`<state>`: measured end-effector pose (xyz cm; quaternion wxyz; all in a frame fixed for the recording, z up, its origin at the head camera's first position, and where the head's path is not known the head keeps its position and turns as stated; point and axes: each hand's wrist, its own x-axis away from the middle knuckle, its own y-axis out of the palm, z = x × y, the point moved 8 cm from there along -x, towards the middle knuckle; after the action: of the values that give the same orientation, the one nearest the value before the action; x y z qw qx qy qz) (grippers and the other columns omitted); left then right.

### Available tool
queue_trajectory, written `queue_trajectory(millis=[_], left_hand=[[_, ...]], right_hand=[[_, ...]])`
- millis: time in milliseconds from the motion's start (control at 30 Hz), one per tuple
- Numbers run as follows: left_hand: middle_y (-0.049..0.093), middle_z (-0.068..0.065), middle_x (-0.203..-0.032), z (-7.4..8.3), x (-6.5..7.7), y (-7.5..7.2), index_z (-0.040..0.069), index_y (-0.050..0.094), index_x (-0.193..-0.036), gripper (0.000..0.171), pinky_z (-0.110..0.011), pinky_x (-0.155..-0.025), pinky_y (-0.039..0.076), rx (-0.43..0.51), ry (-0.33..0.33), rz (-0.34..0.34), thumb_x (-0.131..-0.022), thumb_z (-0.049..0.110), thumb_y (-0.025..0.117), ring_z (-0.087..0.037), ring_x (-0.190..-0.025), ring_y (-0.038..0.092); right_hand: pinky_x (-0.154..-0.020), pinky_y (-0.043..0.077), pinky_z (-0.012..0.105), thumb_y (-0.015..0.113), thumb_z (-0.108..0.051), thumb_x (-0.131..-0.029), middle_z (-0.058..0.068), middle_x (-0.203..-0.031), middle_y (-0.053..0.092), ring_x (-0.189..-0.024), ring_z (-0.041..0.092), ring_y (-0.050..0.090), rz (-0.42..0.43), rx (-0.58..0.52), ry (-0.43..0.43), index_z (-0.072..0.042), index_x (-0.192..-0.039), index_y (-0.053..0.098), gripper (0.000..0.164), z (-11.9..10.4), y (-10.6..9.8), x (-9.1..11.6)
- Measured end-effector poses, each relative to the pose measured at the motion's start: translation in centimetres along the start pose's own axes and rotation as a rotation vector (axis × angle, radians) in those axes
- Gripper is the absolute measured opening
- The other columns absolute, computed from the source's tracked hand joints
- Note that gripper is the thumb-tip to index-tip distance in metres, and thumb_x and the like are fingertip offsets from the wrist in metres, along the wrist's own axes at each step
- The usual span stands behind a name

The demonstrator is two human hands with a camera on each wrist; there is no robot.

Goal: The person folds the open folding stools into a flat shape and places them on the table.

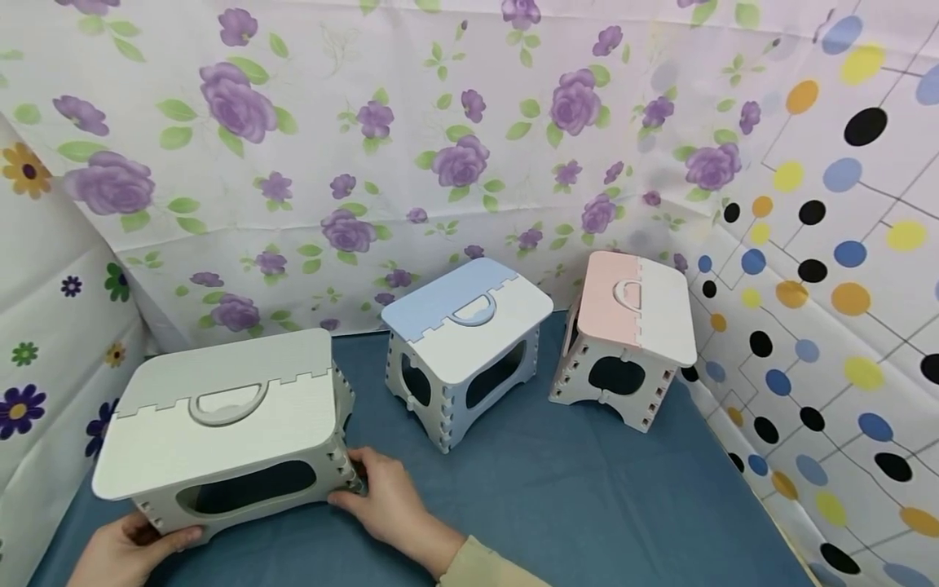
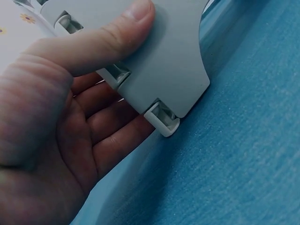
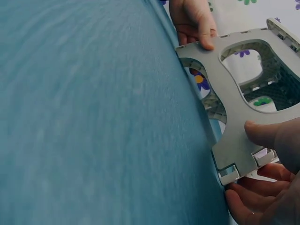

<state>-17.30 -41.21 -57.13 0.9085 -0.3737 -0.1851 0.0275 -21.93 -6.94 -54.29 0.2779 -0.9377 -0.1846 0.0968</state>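
Note:
A grey-and-white folding stool (image 1: pixel 227 440) stands unfolded at the left of the head view, its top carrying a grey loop handle. My left hand (image 1: pixel 132 548) grips its near left leg corner; in the left wrist view the thumb (image 2: pixel 112 42) lies on the front panel and the fingers pass behind the leg's edge. At the near right leg corner my right hand (image 1: pixel 392 501) holds on likewise, thumb in front and fingers round the side, as the right wrist view shows. The stool's feet are at or close to the cloth.
A blue-and-white folding stool (image 1: pixel 477 342) stands in the middle, and a pink-and-white one (image 1: pixel 660 306) at its right. Dark blue cloth (image 1: pixel 557 505) covers the surface. Behind hangs a floral curtain (image 1: pixel 411 122); a dotted sheet (image 1: pixel 844 326) closes off the right side.

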Motion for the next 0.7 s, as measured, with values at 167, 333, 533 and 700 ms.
queue_trajectory(millis=[167,333,533,700], left_hand=[[0.078,-0.016,-0.093,0.11,0.14,0.07,-0.017,0.068,-0.121,0.079,-0.033,-0.062,0.053,0.014,0.007,0.002,-0.087,0.052,0.089,-0.021,-0.076,0.069],[0.078,-0.013,-0.091,0.02,0.16,-0.05,-0.015,0.07,-0.118,0.071,-0.032,-0.061,0.051,0.015,0.003,0.01,-0.089,0.048,0.088,-0.02,-0.075,0.068],[0.077,-0.012,-0.091,-0.18,-0.05,0.14,-0.015,0.069,-0.119,0.072,-0.032,-0.06,0.05,0.015,0.014,0.008,-0.09,0.048,0.087,-0.021,-0.074,0.067],[0.078,-0.012,-0.09,-0.25,-0.14,0.15,-0.015,0.069,-0.119,0.067,-0.032,-0.06,0.05,0.022,0.009,0.007,-0.093,0.045,0.085,-0.021,-0.074,0.067]], right_hand=[[-0.088,0.055,0.022,0.086,-0.035,-0.094,-0.008,-0.119,0.072,-0.107,0.0,0.066,0.047,-0.024,0.046,-0.015,-0.138,0.066,0.052,0.01,0.15,-0.13],[-0.085,0.055,0.023,0.089,-0.036,-0.091,-0.01,-0.115,0.071,-0.103,0.001,0.066,0.088,-0.001,0.071,-0.017,-0.134,0.066,0.052,-0.12,0.45,-0.07],[-0.084,0.055,0.024,0.089,-0.034,-0.091,-0.01,-0.112,0.066,-0.102,0.002,0.064,0.114,0.04,0.059,-0.018,-0.129,0.066,0.048,-0.37,0.58,-0.01],[-0.083,0.054,0.023,0.088,-0.033,-0.091,-0.01,-0.11,0.066,-0.101,0.001,0.064,0.109,0.05,0.043,-0.016,-0.124,0.066,0.044,-0.53,0.45,-0.19]])
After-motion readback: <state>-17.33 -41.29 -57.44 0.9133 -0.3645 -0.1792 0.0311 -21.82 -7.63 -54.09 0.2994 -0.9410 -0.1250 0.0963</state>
